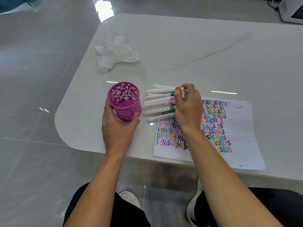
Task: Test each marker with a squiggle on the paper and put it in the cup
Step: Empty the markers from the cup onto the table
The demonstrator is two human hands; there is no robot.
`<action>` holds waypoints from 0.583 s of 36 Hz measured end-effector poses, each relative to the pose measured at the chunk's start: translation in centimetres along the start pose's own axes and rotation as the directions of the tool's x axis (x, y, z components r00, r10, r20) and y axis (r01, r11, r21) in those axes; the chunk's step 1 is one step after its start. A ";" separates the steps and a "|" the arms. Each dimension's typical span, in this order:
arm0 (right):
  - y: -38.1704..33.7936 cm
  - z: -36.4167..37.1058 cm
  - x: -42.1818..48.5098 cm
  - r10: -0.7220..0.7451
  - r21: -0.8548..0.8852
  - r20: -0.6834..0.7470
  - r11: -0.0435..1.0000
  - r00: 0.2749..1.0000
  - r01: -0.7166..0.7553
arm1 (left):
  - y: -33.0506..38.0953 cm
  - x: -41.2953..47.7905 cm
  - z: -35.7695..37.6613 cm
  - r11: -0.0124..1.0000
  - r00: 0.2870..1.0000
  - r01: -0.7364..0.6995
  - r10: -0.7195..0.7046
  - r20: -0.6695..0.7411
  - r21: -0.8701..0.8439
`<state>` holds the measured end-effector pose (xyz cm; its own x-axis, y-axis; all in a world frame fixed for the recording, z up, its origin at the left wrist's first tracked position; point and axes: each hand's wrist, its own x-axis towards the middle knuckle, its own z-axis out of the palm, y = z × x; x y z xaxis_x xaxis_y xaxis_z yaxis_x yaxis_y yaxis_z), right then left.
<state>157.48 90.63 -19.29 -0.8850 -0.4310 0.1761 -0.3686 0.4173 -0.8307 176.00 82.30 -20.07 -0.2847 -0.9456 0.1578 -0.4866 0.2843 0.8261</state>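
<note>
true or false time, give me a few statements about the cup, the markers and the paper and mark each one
1. The left hand grips the purple cup. True.
2. The cup is full of markers. False: it is empty; the markers lie on the table beside it.
3. The paper is blank. False: coloured squiggles cover much of it.
4. The right hand is at the markers, fingers curled. True.
5. A crumpled tissue lies beyond the cup. True.
</note>
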 end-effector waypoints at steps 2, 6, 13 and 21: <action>0.1 -0.1 -0.1 -0.028 -0.079 0.022 0.996 0.999 0.030 | 0.1 -0.1 0.1 1.000 1.000 -0.003 0.003 -0.003 -0.001; 0.5 -0.4 -0.3 -0.046 -0.192 0.064 0.980 0.997 0.058 | 0.2 -0.2 0.3 1.000 1.000 0.010 -0.010 0.000 -0.014; 0.8 -1.1 -0.9 -0.125 -0.128 0.074 0.983 0.989 0.134 | 0.4 -0.8 0.9 0.999 0.998 0.043 -0.043 -0.035 -0.005; 0.8 -2.6 -1.2 -0.050 -0.075 0.081 0.996 0.995 0.056 | 1.2 -2.2 1.3 0.999 0.999 0.036 -0.035 -0.031 0.030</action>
<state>157.58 93.54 -18.79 -0.8392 -0.5152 0.1741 -0.4383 0.4512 -0.7774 174.98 84.93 -20.15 -0.2413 -0.9595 0.1456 -0.5209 0.2546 0.8148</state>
